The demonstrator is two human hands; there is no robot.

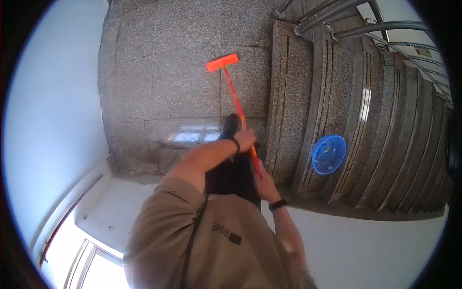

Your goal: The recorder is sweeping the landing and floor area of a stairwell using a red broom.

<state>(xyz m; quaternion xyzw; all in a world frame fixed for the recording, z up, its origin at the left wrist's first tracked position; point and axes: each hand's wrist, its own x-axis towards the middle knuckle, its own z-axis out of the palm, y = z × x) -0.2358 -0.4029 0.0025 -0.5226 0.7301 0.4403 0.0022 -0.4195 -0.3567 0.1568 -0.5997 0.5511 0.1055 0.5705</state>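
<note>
My left hand is wrapped round the red pole of a floor squeegee, partway along; my right hand grips the pole's near end. Squeegee is left of the stairs, its orange head out over the granite landing. Round blue basin sits on the stairs themselves.

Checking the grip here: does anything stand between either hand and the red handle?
Nothing visible does: the left hand and right hand both hold the red handle directly. The blue basin sits apart, on the stairs.
</note>
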